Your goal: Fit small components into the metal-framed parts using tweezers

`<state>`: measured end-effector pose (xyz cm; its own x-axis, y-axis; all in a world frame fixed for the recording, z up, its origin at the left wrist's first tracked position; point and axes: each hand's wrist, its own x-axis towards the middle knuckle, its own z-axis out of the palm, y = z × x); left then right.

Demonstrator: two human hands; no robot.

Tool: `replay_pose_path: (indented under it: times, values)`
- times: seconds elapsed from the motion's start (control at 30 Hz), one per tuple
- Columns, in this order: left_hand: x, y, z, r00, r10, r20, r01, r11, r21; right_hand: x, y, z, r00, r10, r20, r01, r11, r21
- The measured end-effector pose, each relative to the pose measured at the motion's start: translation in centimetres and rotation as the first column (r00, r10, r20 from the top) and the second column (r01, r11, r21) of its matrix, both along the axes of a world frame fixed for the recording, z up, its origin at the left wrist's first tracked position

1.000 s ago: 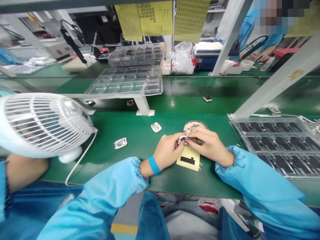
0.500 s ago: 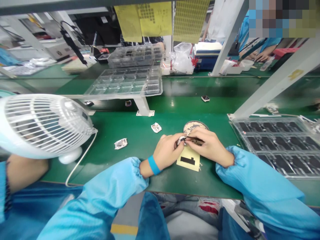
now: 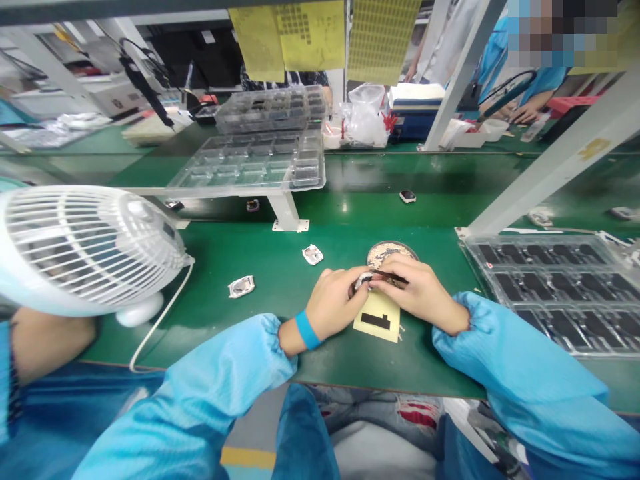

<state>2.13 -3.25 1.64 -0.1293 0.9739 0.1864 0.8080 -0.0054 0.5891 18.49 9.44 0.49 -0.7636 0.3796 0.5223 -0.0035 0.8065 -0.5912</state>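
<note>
My left hand (image 3: 334, 300), with a blue band at the wrist, is closed around a small white watch case (image 3: 364, 281); the fingers hide most of it. My right hand (image 3: 417, 290) pinches dark tweezers (image 3: 393, 276), their tips at the watch case. Below both hands lies a yellow paper sheet (image 3: 376, 331) bearing black strips. Just behind the fingers is a round dish (image 3: 387, 249) of tiny pale and dark parts, partly covered by my right hand. Two white watch cases, a nearer one (image 3: 242, 287) and a farther one (image 3: 313, 254), rest on the green bench to the left.
A white fan (image 3: 95, 250) stands at left, beside another person's arm (image 3: 53, 340). Clear trays of black parts (image 3: 555, 287) lie at right. Empty-looking clear trays (image 3: 255, 160) sit on a raised shelf. Small watch units, one dark-faced (image 3: 408, 196), lie on the green strip behind.
The watch units on the rear strip have shifted slightly left, and another has come into view at the far right. My hands stay almost in place, with only slight finger movement.
</note>
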Motion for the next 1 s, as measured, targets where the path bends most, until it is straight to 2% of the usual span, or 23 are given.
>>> replay_pose_path:
  times: [0.3,0.4,0.5,0.57,0.63,0.8,0.9,1.0]
  values:
    - [-0.1,0.1,-0.7,0.998,0.001,0.063,-0.002,1.000,0.013,0.1,0.0,0.3,0.997,0.060,0.048,-0.058,0.997,-0.042]
    - [-0.7,0.5,-1.1,0.991,0.040,0.131,-0.045,0.998,0.033,0.8,1.4,0.8,0.998,-0.037,0.054,0.039,0.999,-0.023]
    - [-2.3,2.0,-0.8,0.991,0.079,0.111,-0.084,0.995,0.048,1.8,3.1,1.1,0.961,-0.205,0.186,0.191,0.977,0.093]
    - [-3.8,3.9,-0.2,0.996,0.090,0.009,-0.090,0.993,0.077,2.3,3.7,1.2,0.929,-0.278,0.244,0.245,0.957,0.158]
    - [-5.5,6.7,0.5,0.991,0.105,-0.078,-0.098,0.991,0.093,2.4,3.7,1.2,0.918,-0.309,0.249,0.273,0.947,0.167]
    - [-8.7,14.9,1.5,0.940,0.272,-0.208,-0.284,0.958,-0.032,2.1,3.0,1.4,0.936,-0.312,0.163,0.295,0.948,0.123]
    - [-8.0,19.0,1.1,0.924,0.286,-0.254,-0.302,0.953,-0.027,2.2,2.8,1.9,0.949,-0.307,0.072,0.300,0.949,0.093]
    - [-5.2,22.5,0.2,0.948,0.168,-0.269,-0.183,0.983,-0.032,2.3,2.6,2.6,0.948,-0.318,0.015,0.316,0.946,0.065]
